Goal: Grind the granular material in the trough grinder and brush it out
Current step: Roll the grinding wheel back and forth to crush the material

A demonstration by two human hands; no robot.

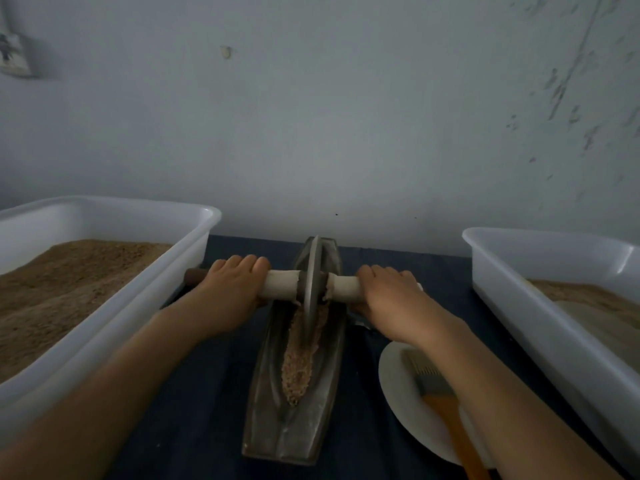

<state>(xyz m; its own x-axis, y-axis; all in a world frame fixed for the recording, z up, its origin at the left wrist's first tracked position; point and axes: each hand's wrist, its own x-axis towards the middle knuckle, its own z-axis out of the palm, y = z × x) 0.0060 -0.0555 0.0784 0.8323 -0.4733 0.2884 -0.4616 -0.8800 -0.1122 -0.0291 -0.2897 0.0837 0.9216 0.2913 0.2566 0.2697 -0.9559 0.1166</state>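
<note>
My left hand (230, 289), right hand (388, 292) clamp axle (280, 284); wheel (311, 282) at trough (294, 393) 12 o'clock. Grain (299, 362) coarse; brush (436, 386) untouched, 4 o'clock.

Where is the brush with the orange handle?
In the head view, the brush lies on the white plate, right of the trough grinder, partly under the person's right forearm.

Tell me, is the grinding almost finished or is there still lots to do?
Still a fair bit. Done: the granular material is already in the trough. Happening now: the left hand and right hand grip the wheel axle, with the wheel sitting in the grain, which looks coarse near the front. Left: finish grinding, then sweep it out with the brush, which lies untouched on the plate.
</note>
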